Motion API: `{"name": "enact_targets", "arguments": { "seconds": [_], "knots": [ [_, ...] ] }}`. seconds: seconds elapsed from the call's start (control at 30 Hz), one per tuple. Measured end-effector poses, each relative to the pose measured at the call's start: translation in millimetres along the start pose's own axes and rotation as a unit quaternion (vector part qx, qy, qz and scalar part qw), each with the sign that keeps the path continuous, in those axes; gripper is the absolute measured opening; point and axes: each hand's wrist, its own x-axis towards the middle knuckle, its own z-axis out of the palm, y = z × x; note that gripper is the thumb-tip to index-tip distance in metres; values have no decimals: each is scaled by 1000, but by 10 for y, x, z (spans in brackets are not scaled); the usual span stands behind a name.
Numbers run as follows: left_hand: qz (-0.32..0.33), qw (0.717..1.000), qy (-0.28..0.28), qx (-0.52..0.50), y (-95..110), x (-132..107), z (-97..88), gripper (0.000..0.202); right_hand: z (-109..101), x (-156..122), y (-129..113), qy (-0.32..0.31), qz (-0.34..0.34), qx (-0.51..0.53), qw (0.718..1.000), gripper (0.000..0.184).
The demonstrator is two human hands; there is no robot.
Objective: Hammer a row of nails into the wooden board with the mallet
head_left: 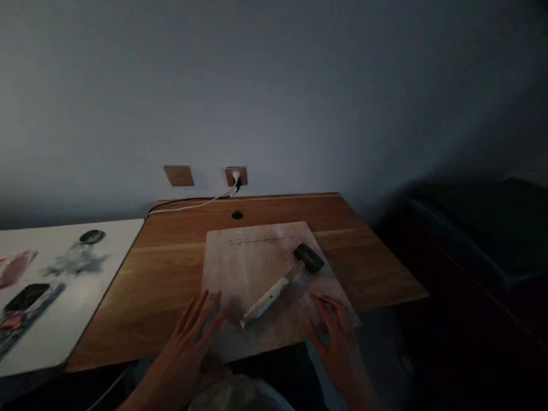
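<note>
A pale wooden board (257, 268) lies on a brown wooden desk (171, 268), with a row of small nails or pins near its far edge. A mallet (282, 279) with a black head and a light handle rests diagonally on the board. My left hand (194, 334) lies flat with fingers stretched out on the board's near left corner. My right hand (336, 331) rests with fingers apart on the board's near right edge. Neither hand touches the mallet.
A white table (64, 308) at the left carries a black phone-like item (28, 297) and blurred small items. A white cable (192, 204) runs from a wall socket (236, 176) across the desk's back. Dark furniture (479, 234) stands at the right.
</note>
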Motion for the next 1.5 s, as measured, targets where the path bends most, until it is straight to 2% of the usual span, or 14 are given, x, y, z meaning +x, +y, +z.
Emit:
{"name": "enact_targets", "arguments": {
  "seconds": [0.13, 0.27, 0.43, 0.6, 1.17, 1.5],
  "knots": [
    [-21, 1000, 17, 12, 100, -72, -41, 99, -2, -53, -87, -5, -43, -93, 995, 64],
    [-39, 999, 30, 22, 215, -26, -3, 91, 66, -91, -114, -57, -70, -139, 986, 82],
    [-46, 998, 27, 18, 268, 5, 78, 88, 111, -98, -54, -94, -82, -146, 981, 81],
    [-47, 999, 21, 14, 280, -17, 85, 85, 95, -70, -27, -116, -88, -146, 979, 84],
    [-53, 998, 20, -8, 282, -27, 123, 82, 61, -49, -86, -135, -77, -145, 977, 87],
    [-56, 998, 10, -29, 274, -47, 145, 82, 63, -57, -86, -123, -80, -151, 978, 85]
  ]
}}
